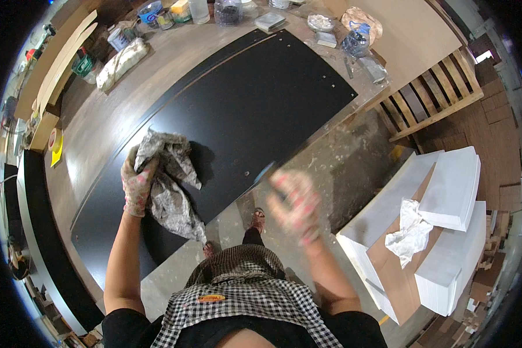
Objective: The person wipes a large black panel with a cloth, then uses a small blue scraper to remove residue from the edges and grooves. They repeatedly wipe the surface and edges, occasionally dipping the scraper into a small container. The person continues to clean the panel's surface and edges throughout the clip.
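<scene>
My left hand point(137, 187), in a pink-patterned glove, is closed on a crumpled grey rag point(169, 203). The rag hangs over the left part of a large black panel point(243, 110) that lies flat on the workbench. Off the panel's near edge, my right hand point(297, 206), gloved alike, is smeared by motion. A thin, blue-grey object point(265, 173) sticks out past its fingers toward the panel; its kind is too blurred to make out. Small holes or fittings dot the panel's right end, and a narrow groove runs along its far side.
Jars, a clear bottle point(199, 10) and a jug with a blue top point(355, 39) line the bench's far side. A wrapped white roll point(122, 64) lies at far left. White boards point(450, 188) with a white cloth point(409, 233) are stacked at right, near a slatted wooden rack point(426, 95).
</scene>
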Demonstrator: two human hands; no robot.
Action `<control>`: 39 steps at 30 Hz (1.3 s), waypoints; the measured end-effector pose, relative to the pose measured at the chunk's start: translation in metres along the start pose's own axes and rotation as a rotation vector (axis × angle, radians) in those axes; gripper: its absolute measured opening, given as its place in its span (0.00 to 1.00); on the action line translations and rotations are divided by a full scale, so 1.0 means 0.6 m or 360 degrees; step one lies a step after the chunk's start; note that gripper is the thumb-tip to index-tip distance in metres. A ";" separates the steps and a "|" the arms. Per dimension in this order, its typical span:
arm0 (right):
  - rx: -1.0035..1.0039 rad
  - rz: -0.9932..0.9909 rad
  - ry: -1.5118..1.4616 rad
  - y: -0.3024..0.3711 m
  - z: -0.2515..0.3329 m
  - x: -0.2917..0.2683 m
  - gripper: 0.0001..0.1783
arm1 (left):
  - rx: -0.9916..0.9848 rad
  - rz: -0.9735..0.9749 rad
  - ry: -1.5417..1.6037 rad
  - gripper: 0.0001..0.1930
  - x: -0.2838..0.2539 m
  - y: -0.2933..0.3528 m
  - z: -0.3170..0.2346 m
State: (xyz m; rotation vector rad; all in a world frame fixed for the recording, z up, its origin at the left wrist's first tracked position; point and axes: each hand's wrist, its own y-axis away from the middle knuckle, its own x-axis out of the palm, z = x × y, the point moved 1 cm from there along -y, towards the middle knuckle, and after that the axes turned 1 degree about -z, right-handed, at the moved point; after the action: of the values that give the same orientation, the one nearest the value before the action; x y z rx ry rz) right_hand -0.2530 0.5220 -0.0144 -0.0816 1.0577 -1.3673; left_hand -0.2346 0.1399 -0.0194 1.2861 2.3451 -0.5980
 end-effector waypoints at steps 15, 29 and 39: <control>0.0353 -0.0213 0.0371 0.059 0.126 0.080 0.27 | 0.0004 0.0069 0.0247 0.22 -0.275 0.072 0.173; 0.0176 -0.0029 0.0269 0.177 0.410 0.200 0.32 | -0.0087 0.0222 0.0111 0.22 -0.513 0.137 0.257; -0.0457 0.0758 -0.0486 0.351 0.683 0.383 0.25 | 0.0235 0.0022 -0.0315 0.25 -0.530 0.150 0.235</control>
State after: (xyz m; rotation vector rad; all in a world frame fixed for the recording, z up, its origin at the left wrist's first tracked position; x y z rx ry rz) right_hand 0.1332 0.1822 -0.0393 -0.2277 0.9320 -0.7419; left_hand 0.0203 -0.1108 0.0167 1.2419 2.1631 -0.8668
